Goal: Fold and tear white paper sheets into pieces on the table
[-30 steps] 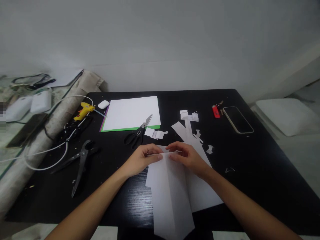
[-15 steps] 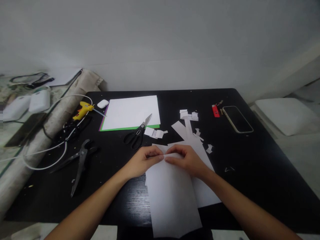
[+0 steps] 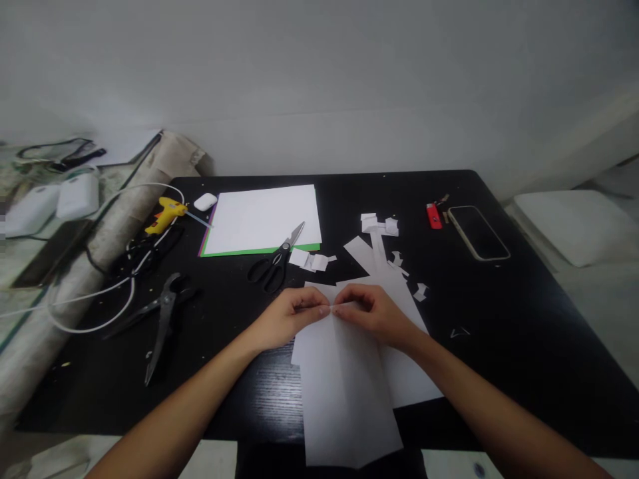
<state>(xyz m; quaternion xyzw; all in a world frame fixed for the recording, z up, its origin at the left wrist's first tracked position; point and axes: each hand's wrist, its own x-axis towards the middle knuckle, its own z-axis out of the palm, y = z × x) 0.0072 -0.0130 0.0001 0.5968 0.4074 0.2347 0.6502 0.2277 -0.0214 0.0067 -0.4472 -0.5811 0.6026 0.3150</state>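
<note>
A white sheet of paper (image 3: 347, 392) hangs toward me over the table's front edge, with a faint lengthwise crease down its middle. My left hand (image 3: 294, 311) pinches its top edge between thumb and fingers. Close beside it, my right hand (image 3: 372, 309) pinches the same edge, the fingertips nearly meeting. Under and to the right lies another white sheet (image 3: 407, 366). Beyond the hands rest cut paper strips (image 3: 378, 249) and small folded paper pieces (image 3: 309, 260). Black-handled scissors (image 3: 279, 256) lie partly on a paper stack.
The stack of white and coloured paper (image 3: 264, 216) lies at the back of the black table (image 3: 514, 372). On the left are a yellow glue gun (image 3: 167, 214), a white case (image 3: 205, 201), pliers (image 3: 164, 309) and a cable. A red lighter (image 3: 434, 216) and a phone (image 3: 478, 233) lie right.
The held sheet now shows a clearer crease down its middle and a pointed lower edge. Both hands keep their pinch at the top edge. The view has shifted slightly.
</note>
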